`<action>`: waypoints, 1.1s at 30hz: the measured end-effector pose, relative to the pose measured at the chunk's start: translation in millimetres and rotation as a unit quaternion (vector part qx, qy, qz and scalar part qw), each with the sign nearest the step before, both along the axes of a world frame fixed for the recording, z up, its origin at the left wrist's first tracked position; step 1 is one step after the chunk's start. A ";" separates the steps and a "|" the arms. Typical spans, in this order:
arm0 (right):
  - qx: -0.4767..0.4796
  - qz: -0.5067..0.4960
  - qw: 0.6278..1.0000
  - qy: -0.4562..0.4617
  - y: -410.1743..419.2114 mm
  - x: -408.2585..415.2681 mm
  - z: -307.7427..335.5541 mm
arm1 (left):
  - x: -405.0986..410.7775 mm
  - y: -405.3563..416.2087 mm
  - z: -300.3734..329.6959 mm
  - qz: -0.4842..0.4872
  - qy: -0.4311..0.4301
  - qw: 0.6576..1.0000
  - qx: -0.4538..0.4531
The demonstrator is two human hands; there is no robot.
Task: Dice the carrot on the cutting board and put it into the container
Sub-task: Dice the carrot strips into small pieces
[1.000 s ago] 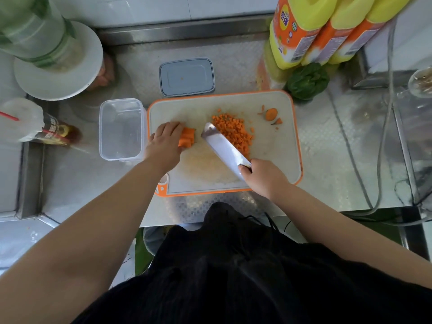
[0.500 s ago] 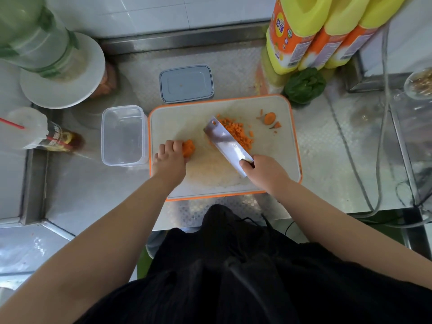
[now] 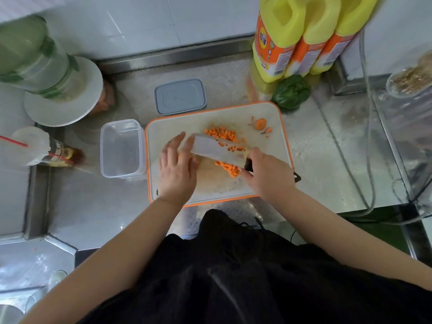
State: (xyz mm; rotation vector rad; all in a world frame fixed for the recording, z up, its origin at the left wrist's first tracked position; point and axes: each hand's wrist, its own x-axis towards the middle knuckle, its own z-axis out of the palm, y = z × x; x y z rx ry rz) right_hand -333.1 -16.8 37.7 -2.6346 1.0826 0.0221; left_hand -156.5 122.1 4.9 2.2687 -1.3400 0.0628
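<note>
A white cutting board (image 3: 210, 116) with an orange rim lies on the steel counter. Diced carrot (image 3: 222, 134) is heaped behind a wide knife blade (image 3: 215, 150), and more dice (image 3: 230, 168) lie in front of it. A few dice sit on the blade. My right hand (image 3: 266, 176) grips the knife's dark handle. My left hand (image 3: 175, 169) is spread with straight fingers at the blade's tip, over the board's left half. A sliver of orange shows beside its palm. A clear empty container (image 3: 121, 148) stands just left of the board.
A grey lid (image 3: 180, 96) lies behind the board. A carrot end (image 3: 260, 123) sits at the board's far right corner. Yellow oil bottles (image 3: 292, 43) and a green pepper (image 3: 291, 92) stand at the back right. A cup with a straw (image 3: 35, 146) and a plate (image 3: 63, 99) are at the left.
My left hand has let go of the carrot chunk and spread its fingers by the blade. The knife has swung across the board into the diced pile.
</note>
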 end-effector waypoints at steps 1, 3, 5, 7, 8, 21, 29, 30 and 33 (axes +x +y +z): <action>-0.004 0.003 1.000 -0.002 1.2 -0.9 -1.0 | -7.1 -5.7 3.6 -0.057 -0.024 0.997 0.036; -0.014 0.009 1.000 -0.004 4.7 -1.7 -2.5 | -21.2 -18.8 7.3 -0.144 -0.054 0.980 0.128; -0.026 0.003 0.999 -0.020 8.8 -2.1 -5.6 | -30.3 -33.1 11.8 -0.197 -0.067 0.959 0.193; -0.048 0.001 0.998 -0.047 12.8 -3.4 -11.6 | -34.5 -48.8 14.9 -0.227 -0.070 0.939 0.251; -0.063 0.002 0.997 -0.053 14.0 -3.8 -13.4 | -35.9 -55.3 15.2 -0.236 -0.072 0.929 0.276; -0.101 -0.082 0.990 -0.045 3.3 -36.0 -15.8 | -10.0 -79.0 2.4 -0.131 -0.022 0.920 0.370; -0.072 -0.132 0.988 -0.045 -4.2 -59.8 -15.6 | 10.0 -74.5 -2.6 -0.048 0.036 0.936 0.346; -0.060 -0.145 0.986 -0.054 -5.0 -60.5 -14.6 | 9.6 -74.5 -1.0 -0.037 0.049 0.944 0.324; -0.027 -0.177 0.980 -0.086 -4.7 -58.8 -14.7 | 5.7 -77.7 5.8 -0.008 0.086 0.967 0.238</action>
